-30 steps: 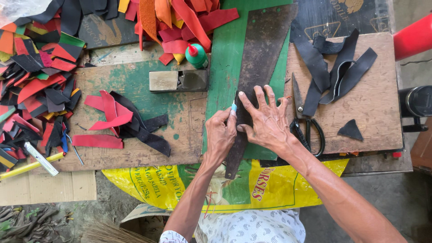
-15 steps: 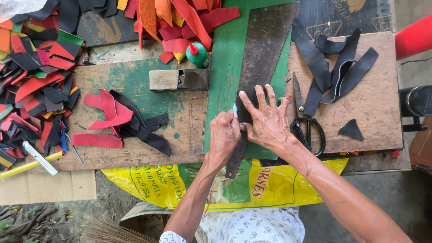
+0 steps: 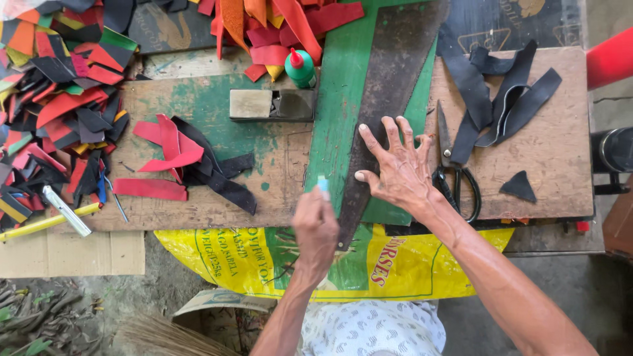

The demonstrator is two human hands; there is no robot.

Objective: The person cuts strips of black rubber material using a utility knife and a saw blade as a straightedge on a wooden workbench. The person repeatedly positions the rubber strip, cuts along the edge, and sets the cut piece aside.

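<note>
Left hand (image 3: 315, 224) has dropped back along the dark leather strip (image 3: 382, 105) since half a second ago; it now sits off the strip's left edge near its narrow near end, where before it was up by the right hand's thumb

Left hand is closed round a small pale-blue tool (image 3: 323, 186), only the tip showing, so can't tell if it's a blade or a marker

Right hand (image 3: 399, 173) is flat and spread wide, fingers pinning the strip to the green board (image 3: 336, 132), gripping nothing

Progress, my read: the pass down the strip's left edge looks about finished; no visible cut or line on the strip though, so can't confirm

Scissors (image 3: 455, 165) lie untouched just right of the right hand, cut black pieces (image 3: 501, 99) beyond them, red and black offcuts (image 3: 184, 158) well left of the left hand

Strip's far end is cut off at the frame top
</note>
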